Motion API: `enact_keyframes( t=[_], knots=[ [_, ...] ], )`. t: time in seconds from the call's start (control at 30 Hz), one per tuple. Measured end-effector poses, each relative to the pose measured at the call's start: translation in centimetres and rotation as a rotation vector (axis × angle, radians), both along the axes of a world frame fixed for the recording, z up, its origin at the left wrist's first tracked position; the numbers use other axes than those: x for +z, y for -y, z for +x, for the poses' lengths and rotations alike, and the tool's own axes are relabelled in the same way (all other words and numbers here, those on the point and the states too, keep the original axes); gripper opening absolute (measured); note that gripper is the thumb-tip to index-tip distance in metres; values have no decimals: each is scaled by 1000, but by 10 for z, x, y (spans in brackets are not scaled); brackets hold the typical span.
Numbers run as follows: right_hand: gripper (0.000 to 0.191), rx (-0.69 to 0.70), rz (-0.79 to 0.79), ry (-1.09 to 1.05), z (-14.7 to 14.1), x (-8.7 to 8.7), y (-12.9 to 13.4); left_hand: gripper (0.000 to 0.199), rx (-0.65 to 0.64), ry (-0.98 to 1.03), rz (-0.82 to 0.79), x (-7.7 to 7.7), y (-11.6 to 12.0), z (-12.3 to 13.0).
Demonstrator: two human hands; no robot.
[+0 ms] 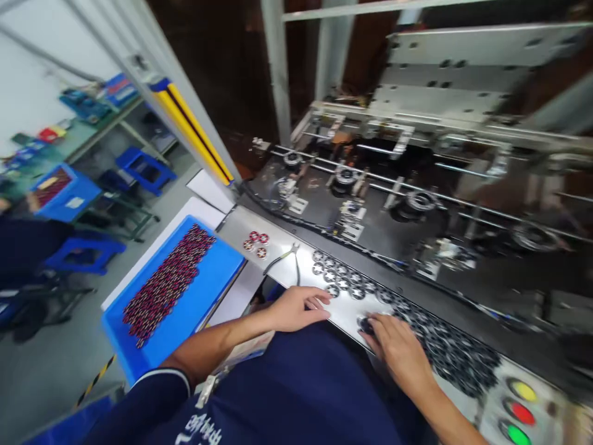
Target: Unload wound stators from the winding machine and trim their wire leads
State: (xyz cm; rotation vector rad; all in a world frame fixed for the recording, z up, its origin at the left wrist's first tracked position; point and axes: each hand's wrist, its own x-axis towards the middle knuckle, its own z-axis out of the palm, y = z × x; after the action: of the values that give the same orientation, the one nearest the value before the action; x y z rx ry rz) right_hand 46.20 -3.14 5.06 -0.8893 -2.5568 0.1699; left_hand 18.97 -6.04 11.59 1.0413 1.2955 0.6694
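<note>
My left hand [299, 307] hovers at the front edge of the metal ledge [306, 253], fingers apart and holding nothing, close to a dark ring-shaped part [332, 290]. My right hand [393, 343] has its thumb and fingers around a dark round part [364, 324] over the same ledge. Beside it, a dense pile of dark ring parts [449, 349] covers the ledge to the right, with looser ones [341, 271] trailing left. Pliers [293, 252] lie with their handles spread, and several red-and-white ring parts [256, 242] sit left of them.
A blue tray [217, 266] at the left holds rows of reddish ring parts [171, 281]. Behind the ledge stands a machine with rods and fixtures [347, 179]. Yellow, red and green buttons [521, 411] are at the lower right. A yellow bar [192, 130] runs along the frame.
</note>
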Motion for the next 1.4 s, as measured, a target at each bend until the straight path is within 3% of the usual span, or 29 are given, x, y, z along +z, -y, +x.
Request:
enact_keyframes(
  t=[0.1, 0.17, 0.23, 0.37, 0.5, 0.63, 0.83, 0.93, 1.07, 1.23, 1.4],
  knots=[
    [25, 147, 43, -75, -17, 12, -14, 42, 46, 51, -44, -12, 7, 1],
    [16, 223, 22, -157, -35, 30, -18, 51, 85, 102, -74, -17, 9, 4],
    [27, 277, -22, -253, -56, 53, -18, 61, 118, 269, -113, -17, 8, 5],
    [52, 324, -84, -353, -97, 94, -17, 79, 193, 801, -92, -2, 8, 0],
    [55, 306, -158, -411, -117, 114, -19, 66, 363, 961, -42, 22, 13, -5],
    [43, 264, -184, -483, -122, 121, -19, 53, 457, 970, -23, 38, 18, -2],
    [33, 178, -204, -558, -117, 128, -18, 64, 501, 758, 40, 49, 16, 7],
    [29, 202, -401, -538, -106, 138, -24, 61, 503, 694, 39, 49, 12, 8],
    [23, 267, -686, -498, -89, 151, -38, 65, 406, 677, 47, 46, 6, 4],
    [25, 259, -789, -441, -81, 157, -56, 64, 307, 602, 30, 46, -3, -2],
    [38, 419, -975, -344, -83, 161, -67, 60, 166, 632, 18, 49, -13, -2]
  ],
)
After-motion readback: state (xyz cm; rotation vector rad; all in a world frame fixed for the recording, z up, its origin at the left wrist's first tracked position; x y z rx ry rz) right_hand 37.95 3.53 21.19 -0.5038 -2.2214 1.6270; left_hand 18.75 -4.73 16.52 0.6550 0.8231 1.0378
